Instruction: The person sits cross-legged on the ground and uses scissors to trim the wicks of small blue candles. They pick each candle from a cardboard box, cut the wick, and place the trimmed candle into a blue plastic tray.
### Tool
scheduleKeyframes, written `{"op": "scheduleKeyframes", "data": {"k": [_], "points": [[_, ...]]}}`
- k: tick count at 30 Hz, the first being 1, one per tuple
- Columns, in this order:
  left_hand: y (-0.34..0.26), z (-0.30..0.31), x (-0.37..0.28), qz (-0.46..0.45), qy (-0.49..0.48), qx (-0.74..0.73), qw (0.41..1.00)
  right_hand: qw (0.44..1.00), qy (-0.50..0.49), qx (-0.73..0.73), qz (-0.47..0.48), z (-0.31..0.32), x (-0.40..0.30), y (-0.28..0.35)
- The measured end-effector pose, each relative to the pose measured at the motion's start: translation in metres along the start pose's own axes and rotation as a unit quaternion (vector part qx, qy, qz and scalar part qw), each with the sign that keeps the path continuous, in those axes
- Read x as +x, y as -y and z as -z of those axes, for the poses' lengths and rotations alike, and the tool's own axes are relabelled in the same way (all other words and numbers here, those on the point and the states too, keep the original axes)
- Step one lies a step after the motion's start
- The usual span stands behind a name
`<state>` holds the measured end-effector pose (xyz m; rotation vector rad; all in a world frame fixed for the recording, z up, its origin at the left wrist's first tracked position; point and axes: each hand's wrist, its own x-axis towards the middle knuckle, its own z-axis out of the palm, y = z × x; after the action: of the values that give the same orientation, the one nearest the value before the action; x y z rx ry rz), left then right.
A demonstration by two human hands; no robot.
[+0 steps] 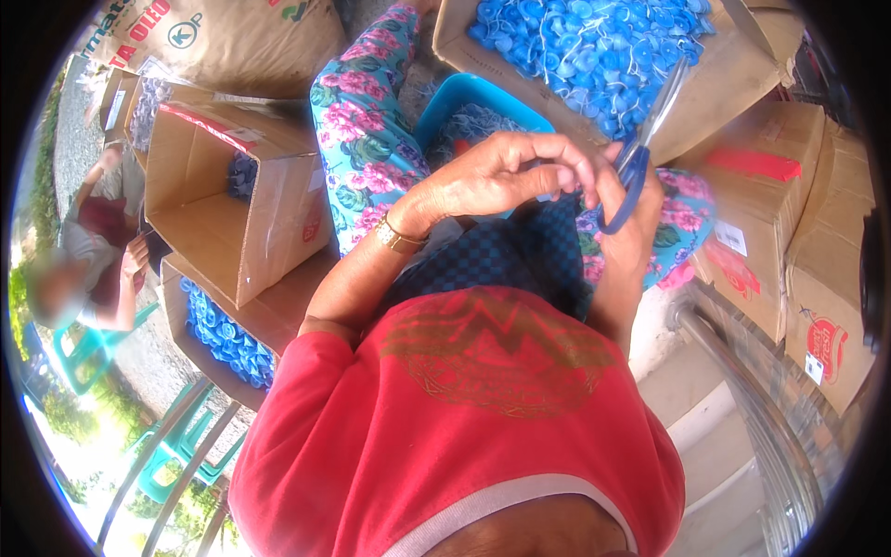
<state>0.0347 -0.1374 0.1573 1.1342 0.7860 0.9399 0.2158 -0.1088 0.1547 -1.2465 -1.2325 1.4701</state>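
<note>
In my right hand (635, 202) is a pair of scissors (630, 167), with the blue handle around my fingers and the metal blades pointing up and away. My left hand (511, 174), a gold-coloured watch at its wrist, is close beside it with fingers bent and thumb near them. A hint of blue shows under those fingers, but what it is stays hidden. Just beyond my left hand sits a blue plastic basin (480, 90) with pale thread scraps (473, 125) in it. Farther ahead, a cardboard box (738, 76) holds a heap of small round blue plastic pieces (592, 49) with white strings.
To my left stand an open carton (202, 230) with dark pieces inside and a box of blue pieces (226, 334). Closed cartons (759, 209) and a metal railing (752, 376) are at right. A large sack (237, 42) lies ahead left. Another person (97, 257) sits far left.
</note>
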Motion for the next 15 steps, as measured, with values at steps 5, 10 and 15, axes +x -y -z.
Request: {"op": "scheduleKeyframes", "data": {"k": [5,10,15], "points": [[-0.002,0.004,0.001,0.029,-0.062,-0.12,0.99,0.994,-0.022,-0.085,0.059,0.003,-0.017,-0.008],[0.004,0.013,0.005,-0.02,-0.053,-0.251,0.966,0.982,0.15,-0.11,-0.042,0.027,-0.059,-0.017],[0.0,0.012,0.004,0.007,-0.046,-0.252,0.967,0.97,0.171,-0.15,-0.082,0.018,-0.067,-0.01]]}}
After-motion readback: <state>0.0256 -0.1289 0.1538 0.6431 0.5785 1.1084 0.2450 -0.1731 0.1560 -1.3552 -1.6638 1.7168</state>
